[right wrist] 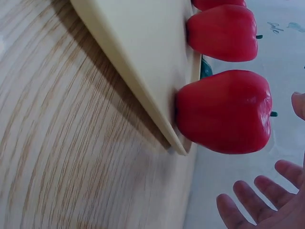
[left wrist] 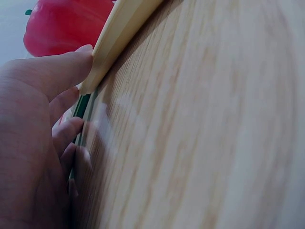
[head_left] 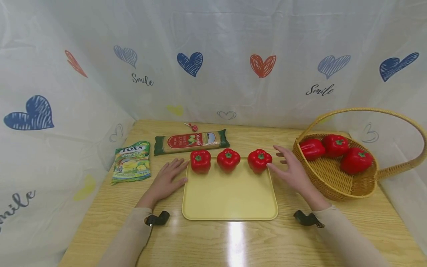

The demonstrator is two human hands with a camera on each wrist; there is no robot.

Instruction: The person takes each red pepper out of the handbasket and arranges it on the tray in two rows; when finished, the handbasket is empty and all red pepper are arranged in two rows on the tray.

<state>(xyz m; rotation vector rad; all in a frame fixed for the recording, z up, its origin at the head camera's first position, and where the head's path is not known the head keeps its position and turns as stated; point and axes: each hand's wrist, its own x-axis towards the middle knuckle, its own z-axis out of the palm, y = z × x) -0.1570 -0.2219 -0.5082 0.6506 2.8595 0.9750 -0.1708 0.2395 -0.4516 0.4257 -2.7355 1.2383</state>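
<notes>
Yellow tray [head_left: 230, 196] before us, we are gripping nothing: our left hand [head_left: 168, 180] is touching its left edge, our right hand [head_left: 291, 171] is hovering beside the rightmost pepper [head_left: 258, 165] of three lining the tray's far side.

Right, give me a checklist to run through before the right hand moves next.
1. Right hand empty: ok.
2. Right hand touching the nearest pepper: not ok, the right wrist view shows a gap.
3. Left hand at the tray: ok, thumb against its rim.
4. Left thumb pressing firmly: cannot tell.
5. Three peppers on the tray: ok, in a row along its far side.
6. Basket holding peppers: ok, three inside.
</notes>
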